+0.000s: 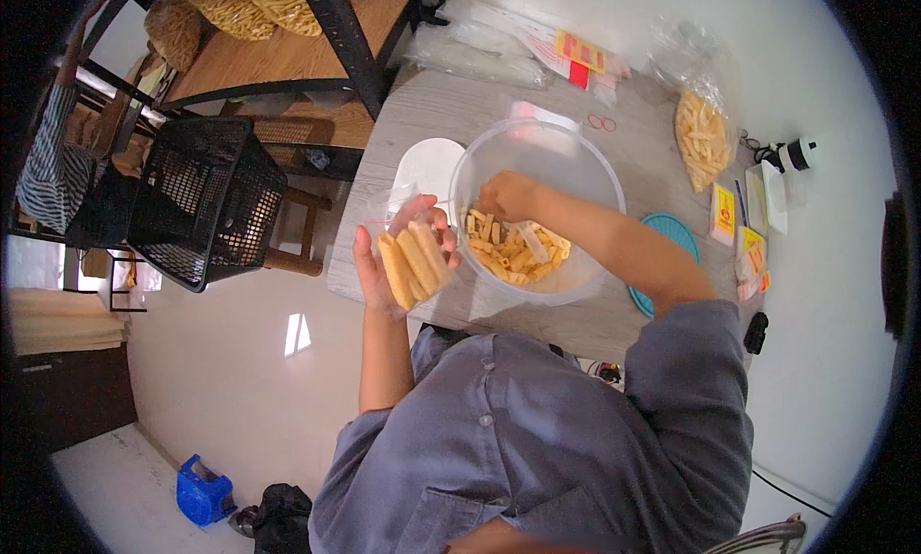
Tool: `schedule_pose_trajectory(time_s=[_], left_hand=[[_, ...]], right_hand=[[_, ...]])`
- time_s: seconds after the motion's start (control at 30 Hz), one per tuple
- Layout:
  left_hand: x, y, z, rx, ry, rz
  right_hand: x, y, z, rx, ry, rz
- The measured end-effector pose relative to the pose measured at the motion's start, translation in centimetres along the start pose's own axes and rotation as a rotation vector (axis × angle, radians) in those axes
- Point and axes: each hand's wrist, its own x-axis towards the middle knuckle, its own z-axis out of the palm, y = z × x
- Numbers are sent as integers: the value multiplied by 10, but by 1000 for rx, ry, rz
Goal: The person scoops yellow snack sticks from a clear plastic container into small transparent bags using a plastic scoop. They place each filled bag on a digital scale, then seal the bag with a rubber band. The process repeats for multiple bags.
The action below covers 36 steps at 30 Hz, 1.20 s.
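Note:
My left hand holds a small clear plastic bag left of the tub, over the table's near edge. Several pale yellow tube-shaped snacks stand side by side in the bag. Inside a large translucent plastic tub, my right hand is curled just above more snack tubes heaped on the bottom. Its fingertips face away from me, so I cannot see whether they pinch anything. A translucent plastic piece lies on the heap, below my right wrist.
A white round-ended flat object lies left of the tub, partly behind it. The teal lid is at right, under my forearm. Farther back are a bag of snacks and plastic packaging. A black basket stands left of the table.

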Motion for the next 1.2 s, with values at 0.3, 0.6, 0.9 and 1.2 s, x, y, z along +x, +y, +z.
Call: schedule_pose_trajectory(time_s=[0.3, 0.6, 0.9, 1.2], left_hand=[[-10, 7, -8, -74, 19, 9], [1, 3, 9, 167, -92, -44], [38, -10, 53, 1167, -194, 243], [71, -42, 48, 1554, -248, 532]], right_hand=[[-3, -8, 9, -2, -28, 109], [-44, -24, -75, 142, 203, 167], [-135, -79, -157, 428, 911, 537], [-163, -120, -162, 735, 1031, 619]])
